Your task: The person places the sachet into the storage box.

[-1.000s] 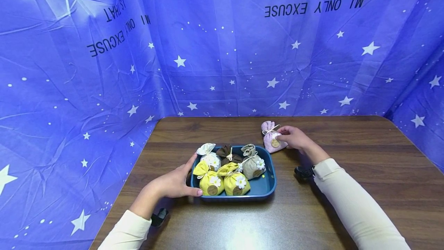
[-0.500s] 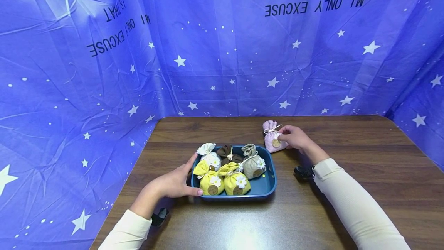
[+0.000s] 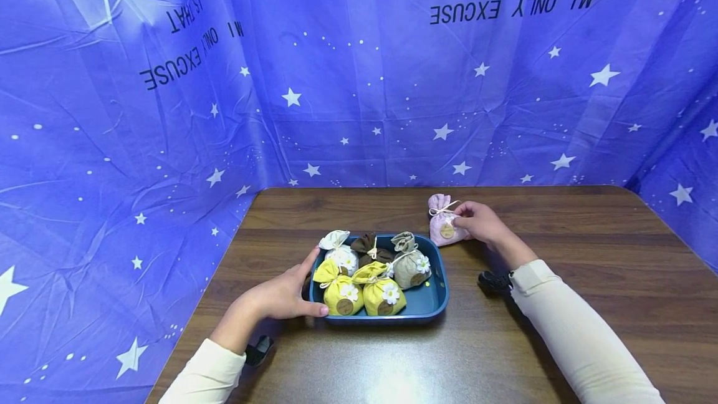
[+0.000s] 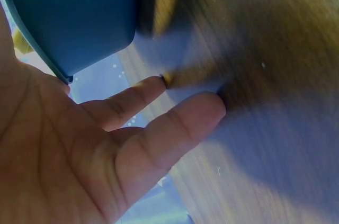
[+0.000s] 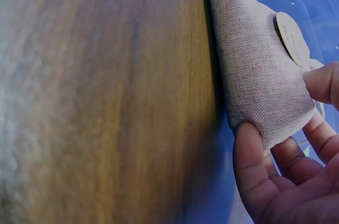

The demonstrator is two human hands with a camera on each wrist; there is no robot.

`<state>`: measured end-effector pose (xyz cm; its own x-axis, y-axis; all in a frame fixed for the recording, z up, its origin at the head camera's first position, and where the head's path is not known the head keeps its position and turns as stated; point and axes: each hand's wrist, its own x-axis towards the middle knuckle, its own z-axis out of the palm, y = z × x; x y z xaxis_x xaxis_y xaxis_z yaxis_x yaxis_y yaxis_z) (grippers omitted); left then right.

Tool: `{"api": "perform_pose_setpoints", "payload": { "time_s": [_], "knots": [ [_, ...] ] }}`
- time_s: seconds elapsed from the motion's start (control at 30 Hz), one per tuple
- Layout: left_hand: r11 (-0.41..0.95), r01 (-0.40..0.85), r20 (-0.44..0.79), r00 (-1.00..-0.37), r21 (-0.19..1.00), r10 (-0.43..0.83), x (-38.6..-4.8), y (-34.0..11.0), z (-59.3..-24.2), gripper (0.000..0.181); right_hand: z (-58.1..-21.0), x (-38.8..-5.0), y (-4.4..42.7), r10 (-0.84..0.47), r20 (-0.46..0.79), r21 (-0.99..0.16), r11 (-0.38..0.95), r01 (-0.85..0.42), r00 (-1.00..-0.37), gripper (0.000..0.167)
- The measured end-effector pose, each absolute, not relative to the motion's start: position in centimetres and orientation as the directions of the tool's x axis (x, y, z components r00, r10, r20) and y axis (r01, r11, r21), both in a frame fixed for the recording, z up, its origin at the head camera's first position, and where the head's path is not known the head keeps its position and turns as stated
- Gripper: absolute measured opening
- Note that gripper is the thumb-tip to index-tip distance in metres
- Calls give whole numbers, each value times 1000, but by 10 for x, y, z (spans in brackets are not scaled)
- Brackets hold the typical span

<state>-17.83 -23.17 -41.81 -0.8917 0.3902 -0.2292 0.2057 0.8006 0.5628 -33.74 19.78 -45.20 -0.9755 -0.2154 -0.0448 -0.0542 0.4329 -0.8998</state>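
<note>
In the head view, a pink drawstring pouch (image 3: pixel 443 229) with a cream tie and a round tag stands upright on the table, just behind the tray's right corner. My right hand (image 3: pixel 482 224) grips its right side; the right wrist view has thumb and fingers around the pouch's woven cloth (image 5: pixel 259 70). My left hand (image 3: pixel 286 295) holds the left end of a blue tray (image 3: pixel 434 301), thumb at the near corner and forefinger at the far one. Two of its other fingers (image 4: pixel 180 121) extend over the table beside the tray wall (image 4: pixel 79 17).
Inside the tray are two yellow pouches (image 3: pixel 384 298), a white pouch (image 3: pixel 342 257), a dark brown pouch (image 3: pixel 370 251) and a grey-beige pouch (image 3: pixel 412 270). The tray's right front floor shows. A starry blue cloth (image 3: pixel 348 92) hangs behind the wooden table (image 3: pixel 589 254).
The pink pouch and my right hand have shifted slightly to the right in the head view, which has itself shifted a little. My left hand and the tray stay in place.
</note>
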Motion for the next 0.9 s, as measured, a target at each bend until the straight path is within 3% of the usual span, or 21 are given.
{"api": "perform_pose_setpoints", "payload": {
  "time_s": [0.9],
  "knots": [
    [800,198,-236,-891,566,388,-178,-232,-417,121,-442,-330,203,-236,-48,-926,374,-45,-971,24]
  ]
}}
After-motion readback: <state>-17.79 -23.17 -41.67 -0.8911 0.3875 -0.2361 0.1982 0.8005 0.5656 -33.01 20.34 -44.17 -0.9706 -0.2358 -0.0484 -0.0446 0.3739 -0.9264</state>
